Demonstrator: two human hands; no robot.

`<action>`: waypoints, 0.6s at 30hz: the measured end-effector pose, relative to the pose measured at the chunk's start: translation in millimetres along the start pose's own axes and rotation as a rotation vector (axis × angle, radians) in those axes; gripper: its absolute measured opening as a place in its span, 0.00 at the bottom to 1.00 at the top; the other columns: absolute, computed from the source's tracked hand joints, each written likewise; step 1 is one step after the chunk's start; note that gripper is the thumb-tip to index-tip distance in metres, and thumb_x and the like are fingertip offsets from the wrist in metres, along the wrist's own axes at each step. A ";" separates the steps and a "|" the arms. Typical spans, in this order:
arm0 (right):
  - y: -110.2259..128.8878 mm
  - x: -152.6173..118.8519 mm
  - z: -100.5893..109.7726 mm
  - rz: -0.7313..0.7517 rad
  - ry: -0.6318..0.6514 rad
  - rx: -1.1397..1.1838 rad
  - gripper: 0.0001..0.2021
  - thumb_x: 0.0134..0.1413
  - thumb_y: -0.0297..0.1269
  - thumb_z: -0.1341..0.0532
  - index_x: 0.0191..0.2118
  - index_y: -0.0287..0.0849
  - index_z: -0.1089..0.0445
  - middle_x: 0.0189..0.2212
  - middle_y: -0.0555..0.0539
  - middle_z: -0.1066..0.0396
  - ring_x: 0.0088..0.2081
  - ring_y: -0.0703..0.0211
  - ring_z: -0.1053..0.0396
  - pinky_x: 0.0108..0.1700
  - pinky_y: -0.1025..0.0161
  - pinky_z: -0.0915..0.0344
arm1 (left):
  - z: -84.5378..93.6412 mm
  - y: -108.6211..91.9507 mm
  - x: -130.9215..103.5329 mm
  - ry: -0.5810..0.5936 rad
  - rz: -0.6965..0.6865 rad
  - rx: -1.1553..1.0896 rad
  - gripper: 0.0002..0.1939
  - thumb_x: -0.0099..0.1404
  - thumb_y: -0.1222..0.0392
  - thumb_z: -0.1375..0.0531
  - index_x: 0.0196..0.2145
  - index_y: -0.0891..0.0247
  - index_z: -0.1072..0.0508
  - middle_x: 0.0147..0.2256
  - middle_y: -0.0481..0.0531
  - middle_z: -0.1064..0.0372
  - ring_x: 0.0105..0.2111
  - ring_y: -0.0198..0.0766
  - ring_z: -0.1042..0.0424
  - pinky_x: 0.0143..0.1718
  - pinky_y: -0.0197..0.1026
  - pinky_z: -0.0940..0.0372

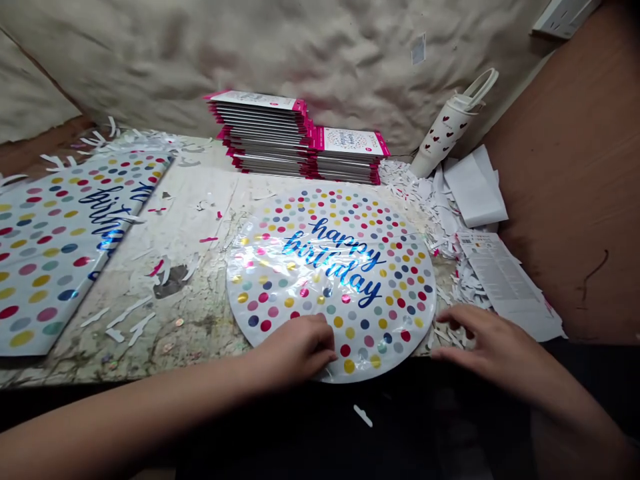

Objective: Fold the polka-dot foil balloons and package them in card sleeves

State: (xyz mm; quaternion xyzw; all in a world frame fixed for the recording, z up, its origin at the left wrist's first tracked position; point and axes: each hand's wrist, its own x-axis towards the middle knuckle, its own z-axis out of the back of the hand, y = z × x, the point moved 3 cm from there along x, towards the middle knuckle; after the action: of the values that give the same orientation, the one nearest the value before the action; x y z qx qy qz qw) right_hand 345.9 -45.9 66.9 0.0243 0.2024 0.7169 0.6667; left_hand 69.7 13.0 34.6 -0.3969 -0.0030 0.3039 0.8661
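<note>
A flat, round foil balloon [300,287] lies on the worktable, white with coloured dots and shiny blue "happy birthday" lettering. My left hand [300,343] rests over its near edge, fingers curled towards the thumb; what they hold, if anything, is hidden. Just off the balloon's right edge, my right hand [480,340] hovers with thumb and fingers apart and nothing between them. At the far left lies a folded dotted sheet [45,260] with matching blue lettering.
Stacked pink-edged packets [265,133] stand against the covered back wall. A white tumbler [445,133] with hearts leans at the back right, among paper shreds [415,193] and printed papers [500,273]. White strips [133,317] litter the worktable [200,193]; one white strip [363,415] lies below the front edge.
</note>
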 end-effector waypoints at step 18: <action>66.6 46.6 -43.4 0.358 0.435 0.461 0.24 0.40 0.46 0.32 0.46 0.46 0.31 0.39 0.49 0.32 0.42 0.58 0.34 0.44 0.65 0.38 | 10.0 25.8 9.3 0.189 0.261 -0.400 0.10 0.54 0.53 0.41 0.27 0.64 0.28 0.23 0.45 0.33 0.26 0.33 0.34 0.27 0.33 0.43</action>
State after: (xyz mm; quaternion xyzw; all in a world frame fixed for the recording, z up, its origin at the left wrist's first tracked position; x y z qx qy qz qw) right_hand 264.6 -14.0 37.6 0.0559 0.4884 0.7463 0.4488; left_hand 61.2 37.7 21.4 -0.5839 0.0691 0.3679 0.7203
